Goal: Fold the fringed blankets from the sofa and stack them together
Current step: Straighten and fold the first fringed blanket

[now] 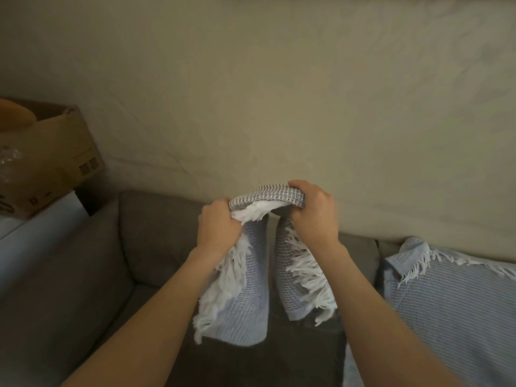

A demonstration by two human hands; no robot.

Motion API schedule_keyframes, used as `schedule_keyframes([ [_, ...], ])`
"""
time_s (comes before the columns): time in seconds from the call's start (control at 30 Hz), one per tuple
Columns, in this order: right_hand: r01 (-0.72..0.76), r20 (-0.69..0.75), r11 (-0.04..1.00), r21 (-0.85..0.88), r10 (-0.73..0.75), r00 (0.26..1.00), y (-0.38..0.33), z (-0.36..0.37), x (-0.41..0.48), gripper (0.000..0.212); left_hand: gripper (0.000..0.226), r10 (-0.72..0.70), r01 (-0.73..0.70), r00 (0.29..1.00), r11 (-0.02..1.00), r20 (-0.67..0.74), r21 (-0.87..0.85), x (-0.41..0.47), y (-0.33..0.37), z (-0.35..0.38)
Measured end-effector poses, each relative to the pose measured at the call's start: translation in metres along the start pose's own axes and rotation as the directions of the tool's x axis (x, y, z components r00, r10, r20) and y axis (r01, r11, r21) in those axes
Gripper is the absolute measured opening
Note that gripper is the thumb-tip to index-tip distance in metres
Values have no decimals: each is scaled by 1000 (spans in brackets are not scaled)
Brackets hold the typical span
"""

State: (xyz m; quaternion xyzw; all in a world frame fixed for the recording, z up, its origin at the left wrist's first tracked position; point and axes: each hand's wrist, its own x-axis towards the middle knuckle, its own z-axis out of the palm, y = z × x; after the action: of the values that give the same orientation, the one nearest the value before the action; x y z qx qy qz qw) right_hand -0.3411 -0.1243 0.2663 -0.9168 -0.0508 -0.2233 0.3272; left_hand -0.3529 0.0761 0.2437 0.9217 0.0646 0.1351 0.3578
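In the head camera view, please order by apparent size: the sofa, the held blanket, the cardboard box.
1. sofa
2. held blanket
3. cardboard box

The last two look close, and the box is cut off and farther away.

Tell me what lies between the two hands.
In the head view, a short stretch of blue-and-white woven fringed blanket bridges left hand and right hand, with white fringe bunched beneath it.
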Motion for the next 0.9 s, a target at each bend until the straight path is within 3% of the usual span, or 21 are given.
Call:
schedule_keyframes([
  [0.1, -58, 99, 993, -106, 69, 993, -1, 13, -19, 66, 9, -66, 64, 995, 998, -80, -28, 10, 14, -8],
  [0.2, -91, 251, 980, -179, 135, 959, -9, 34, -48, 65, 22, -75, 73, 992, 997, -101, -25, 7, 28, -8],
  [0.37, -186, 391, 982, -13, 176, 904, -20, 64, -76, 39, 25, -95, 95, 995, 995, 6, 23, -6, 37, -2],
  [0.43, -215, 431, 975, 60, 169, 886, -22, 70, -79, 48, 31, -67, 64, 996, 996, 54, 58, -10, 34, 1],
  [0.5, -195, 481, 980, 50, 147, 864, -22, 71, -78, 57, 37, -38, 31, 995, 996, 91, 82, -14, 29, 2],
  [0.73, -55, 526, 996, -73, 85, 846, -26, 60, -65, 30, 34, -45, 45, 997, 999, 69, -1, -10, 9, -1],
  [0.9, 62, 460, 941, -334, 105, 882, -27, 45, -55, 54, 31, -24, 23, 999, 999, -21, -47, -10, 1, -3],
])
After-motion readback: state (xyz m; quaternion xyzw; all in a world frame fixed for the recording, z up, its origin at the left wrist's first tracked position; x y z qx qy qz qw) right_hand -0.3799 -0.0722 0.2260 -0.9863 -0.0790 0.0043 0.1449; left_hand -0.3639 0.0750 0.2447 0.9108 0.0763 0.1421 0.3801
